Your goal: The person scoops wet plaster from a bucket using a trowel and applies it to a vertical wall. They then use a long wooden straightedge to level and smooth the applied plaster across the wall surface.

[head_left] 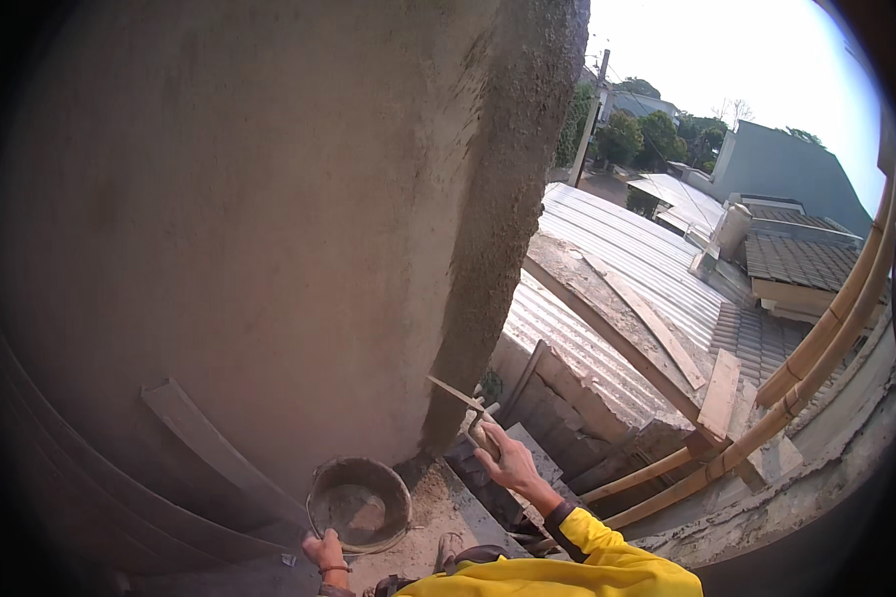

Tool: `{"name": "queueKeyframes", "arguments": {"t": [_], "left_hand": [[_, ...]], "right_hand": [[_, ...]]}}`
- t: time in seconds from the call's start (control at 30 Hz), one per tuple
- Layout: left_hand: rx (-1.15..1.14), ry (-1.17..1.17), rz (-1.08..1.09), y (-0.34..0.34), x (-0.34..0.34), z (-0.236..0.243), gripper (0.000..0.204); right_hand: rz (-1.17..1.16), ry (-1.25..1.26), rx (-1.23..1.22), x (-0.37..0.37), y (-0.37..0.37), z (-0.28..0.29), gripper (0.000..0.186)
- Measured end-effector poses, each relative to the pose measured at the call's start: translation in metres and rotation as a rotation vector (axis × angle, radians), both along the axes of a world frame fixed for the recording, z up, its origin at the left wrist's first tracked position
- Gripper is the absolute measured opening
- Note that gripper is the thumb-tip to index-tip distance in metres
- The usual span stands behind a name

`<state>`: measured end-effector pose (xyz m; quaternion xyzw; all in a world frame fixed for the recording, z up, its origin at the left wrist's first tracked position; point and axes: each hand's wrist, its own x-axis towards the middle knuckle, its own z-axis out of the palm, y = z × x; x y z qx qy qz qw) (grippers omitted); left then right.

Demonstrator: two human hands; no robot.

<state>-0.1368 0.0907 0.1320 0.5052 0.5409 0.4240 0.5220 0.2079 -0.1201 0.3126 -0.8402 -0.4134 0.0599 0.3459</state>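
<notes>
My right hand [516, 466] is closed round the handle of a trowel [450, 389], its thin blade reaching up and left to the lower edge of a strip of darker, rough mortar [473, 328] along the wall's corner. My left hand [323, 552] is low in the picture, closed on the near left side of a round, mortar-crusted bucket [404, 507], which has a small amount of grey material in its bottom.
A plastered wall [219, 199] fills the left. Long boards [199, 438] curve at lower left. Beyond the corner lie corrugated roofs [627, 259], planks [647, 318], bamboo poles [816, 358] and broken masonry, with houses and trees farther off. A foot stands on the dusty ledge [423, 552].
</notes>
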Motion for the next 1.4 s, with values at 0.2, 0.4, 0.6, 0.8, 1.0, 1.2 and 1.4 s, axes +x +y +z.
{"name": "queueKeyframes", "arguments": {"t": [0.2,0.4,0.6,0.8,1.0,1.2,1.4], "left_hand": [[0.221,0.402,-0.226,-0.012,-0.024,0.038,0.024],[0.42,0.424,-0.439,-0.021,-0.056,0.077,0.039],[0.286,0.413,-0.352,0.002,-0.069,0.05,0.033],[-0.231,-0.049,-0.136,0.01,-0.069,0.005,0.027],[-0.269,-0.052,-0.003,0.011,-0.061,-0.035,0.04],[-0.288,0.285,0.25,0.018,-0.058,-0.057,0.035],[-0.244,0.246,0.349,0.01,-0.025,-0.009,0.032]], "right_hand": [[0.212,0.183,-0.425,-0.167,-0.02,-0.092,0.036],[0.15,0.633,-0.704,-0.188,0.039,-0.121,0.028],[0.198,1.307,-0.606,-0.202,0.019,-0.113,0.037],[0.128,1.839,0.043,-0.204,-0.004,-0.062,0.045],[0.063,1.624,0.905,-0.114,-0.003,0.051,0.058],[-0.265,0.795,1.758,0.013,0.003,0.19,0.059],[-0.434,-0.253,1.878,0.186,-0.002,0.341,0.075]]}}
